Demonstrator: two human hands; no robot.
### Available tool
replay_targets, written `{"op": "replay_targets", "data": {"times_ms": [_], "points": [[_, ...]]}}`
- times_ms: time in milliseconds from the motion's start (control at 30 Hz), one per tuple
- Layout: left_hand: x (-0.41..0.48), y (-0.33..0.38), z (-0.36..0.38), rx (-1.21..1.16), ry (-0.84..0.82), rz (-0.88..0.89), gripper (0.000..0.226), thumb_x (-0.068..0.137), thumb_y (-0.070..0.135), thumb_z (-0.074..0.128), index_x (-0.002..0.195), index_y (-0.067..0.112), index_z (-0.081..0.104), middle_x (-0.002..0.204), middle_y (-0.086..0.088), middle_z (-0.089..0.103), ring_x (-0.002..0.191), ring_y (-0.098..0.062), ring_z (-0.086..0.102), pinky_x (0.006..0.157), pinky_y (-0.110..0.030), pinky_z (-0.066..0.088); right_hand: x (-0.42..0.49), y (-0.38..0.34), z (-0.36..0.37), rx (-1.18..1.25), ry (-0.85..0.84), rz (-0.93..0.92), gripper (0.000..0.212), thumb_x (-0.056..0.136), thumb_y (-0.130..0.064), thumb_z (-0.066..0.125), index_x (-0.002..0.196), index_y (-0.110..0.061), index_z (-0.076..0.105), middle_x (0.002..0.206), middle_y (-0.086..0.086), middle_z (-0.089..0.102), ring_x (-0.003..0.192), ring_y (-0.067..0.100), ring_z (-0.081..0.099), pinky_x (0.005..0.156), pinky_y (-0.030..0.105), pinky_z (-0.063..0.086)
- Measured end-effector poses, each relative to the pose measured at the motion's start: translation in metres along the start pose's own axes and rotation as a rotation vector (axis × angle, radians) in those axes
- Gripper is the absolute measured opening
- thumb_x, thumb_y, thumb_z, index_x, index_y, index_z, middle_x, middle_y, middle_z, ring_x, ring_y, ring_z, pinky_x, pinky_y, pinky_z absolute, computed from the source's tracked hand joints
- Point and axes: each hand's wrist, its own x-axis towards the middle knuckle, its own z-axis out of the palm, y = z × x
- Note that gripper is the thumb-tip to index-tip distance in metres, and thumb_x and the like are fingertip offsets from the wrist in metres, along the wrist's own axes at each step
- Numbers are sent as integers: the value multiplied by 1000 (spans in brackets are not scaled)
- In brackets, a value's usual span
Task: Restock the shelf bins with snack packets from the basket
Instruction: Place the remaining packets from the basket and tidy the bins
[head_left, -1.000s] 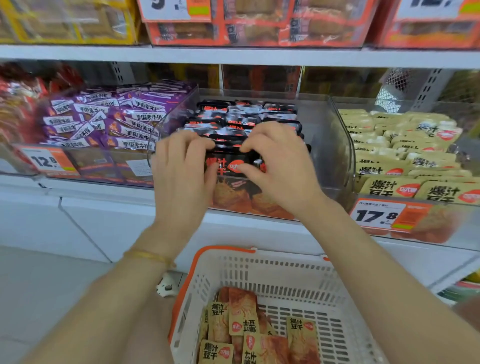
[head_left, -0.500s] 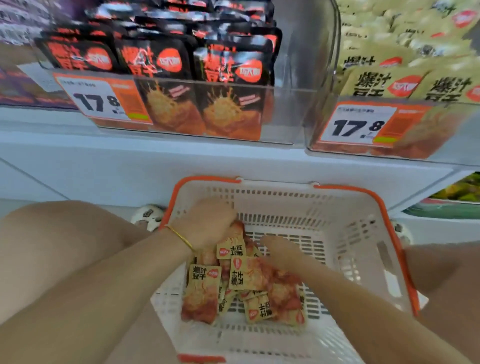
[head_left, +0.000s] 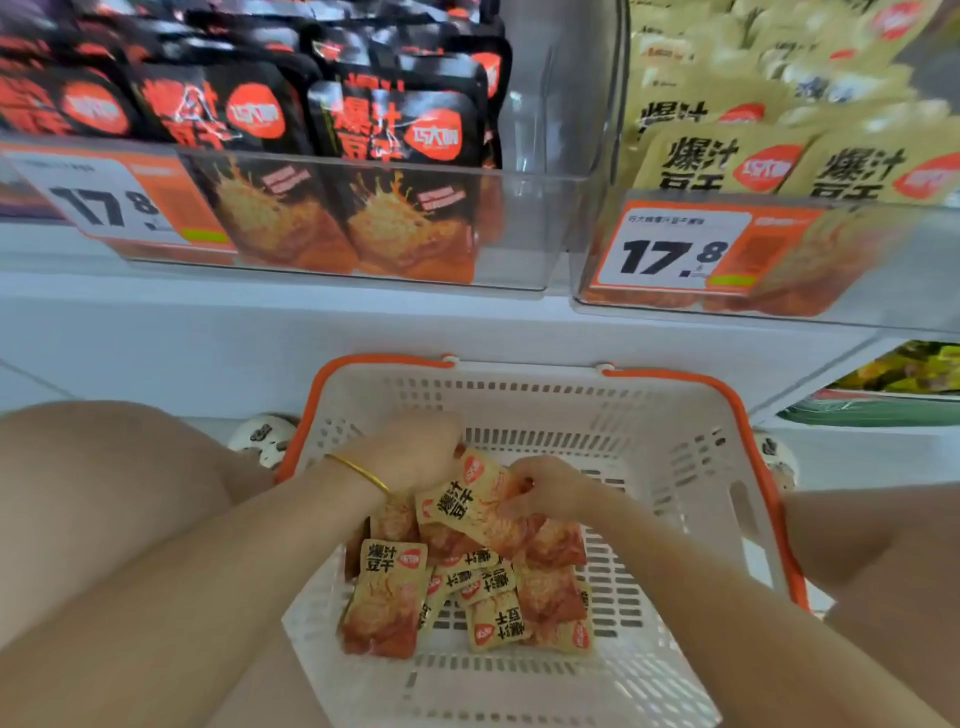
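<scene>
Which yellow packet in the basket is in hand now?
The tilted top packet, pinched by the right hand; the other packets lie loose beneath.

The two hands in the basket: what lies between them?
In the head view, one tilted yellow packet spans the gap: the right hand pinches its edge, the left hand meets its upper end.

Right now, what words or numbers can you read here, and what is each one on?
"17.8": left tag.
"17.8": right tag.
"爆汁豆干": black packets.
"爆汁豆干": yellow packets in the basket.
"爆汁": shelf yellow packets; the second line is cut off by the bin rim.
Round orange logos and the tags' small print: too blurred to read.
</scene>
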Motion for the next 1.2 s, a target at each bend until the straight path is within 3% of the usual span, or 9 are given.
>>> {"op": "replay_targets", "data": {"times_ms": [133,233,367,500,633,767,967,1100,1200], "points": [[-6,28,-29,-320,64,150,19,88,22,62,94,4,56,87,-5,62,69,-13,54,59,-22,42,-56,-27,-61,153,70,-55,41,79,-21,75,97,11,58,85,11,55,81,24,57,82,42,49],[-23,55,-69,-392,208,254,18,84,21,68,98,13,58,95,3,61,87,-12,57,76,-28,44,-111,-49,-98,225,92,-134,24,80,-16,73,100,-5,64,95,8,66,89,21,65,84,36,51],[-55,97,-136,-358,296,389,29,87,29,65,105,7,61,102,-10,61,94,-24,59,79,-35,45,-196,-77,-140,331,203,-294,16,81,0,68,87,-15,63,75,-13,67,71,1,62,69,17,48],[-83,131,-192,-666,669,464,25,94,35,51,96,11,59,83,-5,67,67,-15,63,52,-24,45,-256,-85,-193,616,546,-453,26,69,-7,76,93,-8,67,86,4,73,75,19,68,66,30,56],[-65,148,-226,-411,936,399,19,96,26,48,101,14,62,96,3,63,88,-14,56,74,-26,38,-254,-72,-260,660,1086,-347,25,72,-9,75,95,-8,65,78,2,70,67,17,65,62,33,56],[-3,167,-245,-147,797,309,39,98,30,41,120,3,57,127,-16,54,118,-29,48,98,-34,36,-215,-58,-321,175,1226,-32,20,79,-10,71,99,-10,67,80,2,60,73,16,56,61,25,42],[62,188,-260,104,501,166,65,99,50,21,151,12,12,159,-10,1,147,-23,0,119,-43,6,-128,-23,-383,352,932,183,58,61,-6,86,114,-2,61,113,12,66,101,26,64,89,40,53],[71,187,-257,118,426,130,65,99,52,16,151,21,-5,158,-4,-16,145,-18,-15,117,-39,-7,-103,-16,-383,255,918,308,44,72,-32,82,107,-13,61,99,6,66,65,18,60,47,26,50],[70,184,-257,122,430,140,65,99,51,17,151,21,-6,158,-3,-17,145,-17,-16,117,-37,-7,-89,-17,-385,385,884,265,25,76,-21,79,86,-11,58,83,10,66,54,15,62,46,25,53]]}}
